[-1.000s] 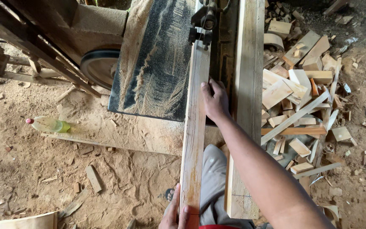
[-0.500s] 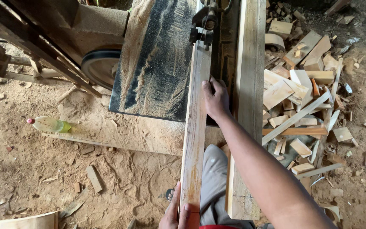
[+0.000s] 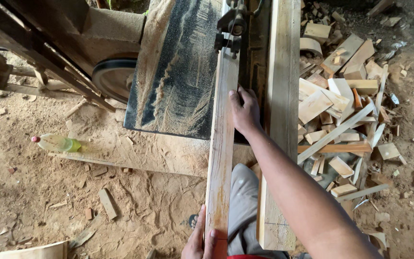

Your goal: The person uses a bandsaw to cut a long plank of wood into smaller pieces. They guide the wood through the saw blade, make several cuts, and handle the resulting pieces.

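A long, narrow wooden plank (image 3: 221,144) is laid lengthwise on the dark saw table (image 3: 178,72), its far end at the blade guide (image 3: 231,29) and its near end projecting well past the table edge towards the person. The left hand (image 3: 198,240) is closed on the near end of the plank, thumb on the top face and fingers wrapped along its left edge. The right hand (image 3: 245,111) is pressed flat against the plank's right edge at mid-length, fingers extended, nothing being gripped.

A wider board (image 3: 281,120) is set parallel, just beside the plank on the right. Sawdust is spread over the table. A heap of offcuts (image 3: 346,110) lies on the ground to the right, and a plastic bottle (image 3: 56,142) on the dirt to the left.

The plank is judged stiff and moderately light for its length, though the overhanging near end is likely to sag or swing unless supported. Its surface appears rough-sawn and dusty, so grip is judged fair, with splinters to be expected. It is best held at the near end and steadied at mid-length on the side edge, well short of the blade guide.
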